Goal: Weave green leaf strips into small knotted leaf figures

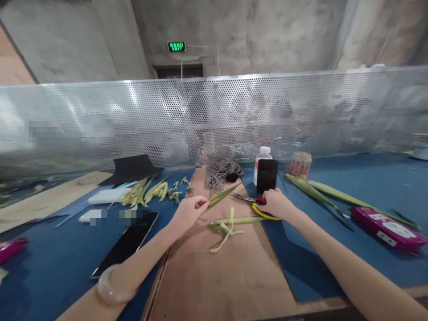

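Note:
My left hand (191, 211) is closed in a pinch on the lower end of a long green leaf (223, 195), which points up and to the right above the wooden board. My right hand (280, 206) has its fingers around the red and yellow handles of a pair of scissors (245, 197). The blades point left, toward the leaf, and look slightly apart. Below them on the board lies a pale green stalk strip (239, 220), with a knotted piece of pale leaf (228, 231) at its left end.
Grey yarn (220, 174) lies behind my hands. A white bottle (264, 152) stands behind an upright black phone (267, 175). To the right are a jar (300, 165), long leaves (312, 192) and a magenta packet (388, 229). Flower pieces (155, 191) and another phone (129, 240) lie left.

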`<action>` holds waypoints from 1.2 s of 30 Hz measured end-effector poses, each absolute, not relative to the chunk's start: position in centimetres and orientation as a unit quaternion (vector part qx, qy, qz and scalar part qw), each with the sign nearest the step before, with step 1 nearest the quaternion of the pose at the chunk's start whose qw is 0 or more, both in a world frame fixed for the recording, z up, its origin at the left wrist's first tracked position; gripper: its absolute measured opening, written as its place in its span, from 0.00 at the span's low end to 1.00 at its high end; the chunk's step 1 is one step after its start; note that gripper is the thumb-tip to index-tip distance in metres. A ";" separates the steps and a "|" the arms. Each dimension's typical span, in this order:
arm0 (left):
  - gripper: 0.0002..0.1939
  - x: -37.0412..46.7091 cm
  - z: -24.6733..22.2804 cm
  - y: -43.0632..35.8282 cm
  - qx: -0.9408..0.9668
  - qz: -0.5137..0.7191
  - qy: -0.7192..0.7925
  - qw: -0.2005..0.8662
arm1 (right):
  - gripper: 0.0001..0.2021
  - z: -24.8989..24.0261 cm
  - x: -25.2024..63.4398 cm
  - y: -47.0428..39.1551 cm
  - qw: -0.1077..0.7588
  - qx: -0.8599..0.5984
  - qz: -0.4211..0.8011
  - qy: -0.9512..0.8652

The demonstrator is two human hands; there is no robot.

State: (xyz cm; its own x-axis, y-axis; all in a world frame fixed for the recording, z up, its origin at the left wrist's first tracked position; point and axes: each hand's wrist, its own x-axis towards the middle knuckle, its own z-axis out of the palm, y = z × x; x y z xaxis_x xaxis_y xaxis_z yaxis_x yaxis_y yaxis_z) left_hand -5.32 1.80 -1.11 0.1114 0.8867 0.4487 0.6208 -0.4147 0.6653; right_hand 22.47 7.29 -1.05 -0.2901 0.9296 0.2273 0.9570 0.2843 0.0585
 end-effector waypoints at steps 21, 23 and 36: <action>0.10 -5.3 -0.7 1.6 0.687 0.464 0.532 0.173 | 0.17 0.1 21.0 6.5 0.304 -0.582 0.147 -0.740; 0.10 -5.2 -0.6 1.4 0.683 0.468 0.533 0.174 | 0.17 0.2 20.2 6.0 0.339 -0.563 0.201 -0.726; 0.10 -4.3 -0.1 0.6 0.651 0.518 0.511 0.217 | 0.16 0.3 17.4 3.1 0.426 -0.452 0.531 -0.576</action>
State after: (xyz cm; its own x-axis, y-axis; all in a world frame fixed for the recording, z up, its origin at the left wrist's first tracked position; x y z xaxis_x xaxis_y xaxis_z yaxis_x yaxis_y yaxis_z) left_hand -4.31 0.60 -0.07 -0.0583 0.8898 0.4526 0.4405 -0.3839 0.8115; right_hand 17.37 3.10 0.29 -0.2292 0.9733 0.0105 0.0686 0.0269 -0.9973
